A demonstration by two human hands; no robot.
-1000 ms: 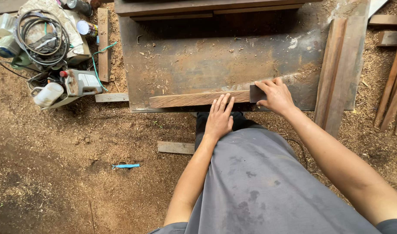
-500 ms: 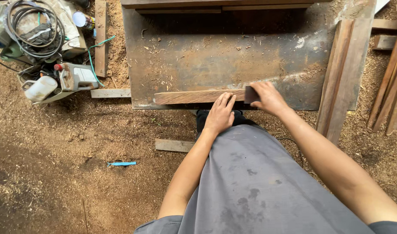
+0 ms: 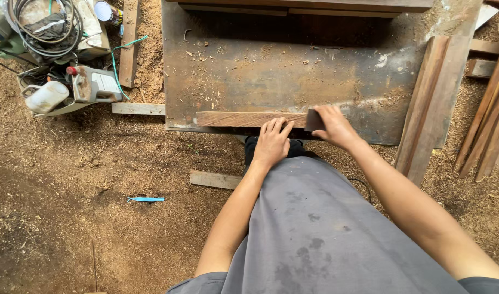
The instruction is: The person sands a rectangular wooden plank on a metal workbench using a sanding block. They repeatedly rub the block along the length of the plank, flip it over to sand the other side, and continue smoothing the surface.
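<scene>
A long wooden strip (image 3: 252, 118) is laid flat along the near edge of a dusty, dark worktop (image 3: 293, 76). The left hand (image 3: 271, 142) is pressed palm down on the strip's near edge, its fingers (image 3: 275, 128) spread flat and open over the wood, nothing being gripped. The right hand (image 3: 334, 126) is placed just beside it, at the strip's right end, where a small dark block (image 3: 313, 120) is clasped by curled fingers and held against the wood. Both forearms are seen stretched forward above a grey garment (image 3: 320, 234) that fills the lower middle of the view.

The worktop is strewn with sawdust and small chips. Along its right side a reddish plank (image 3: 423, 109) is leaned, and further planks (image 3: 491, 114) are stacked well apart at the right border. The floor (image 3: 97, 218) is covered with sawdust. On it a short offcut (image 3: 216, 179) is seen near the left forearm, and a small blue object (image 3: 146, 199) is lying further left. At the upper left a coil of cable (image 3: 42, 27), a power tool (image 3: 94, 84) and a white plastic jug (image 3: 45, 97) are piled together, with a can (image 3: 107, 12) just behind them.
</scene>
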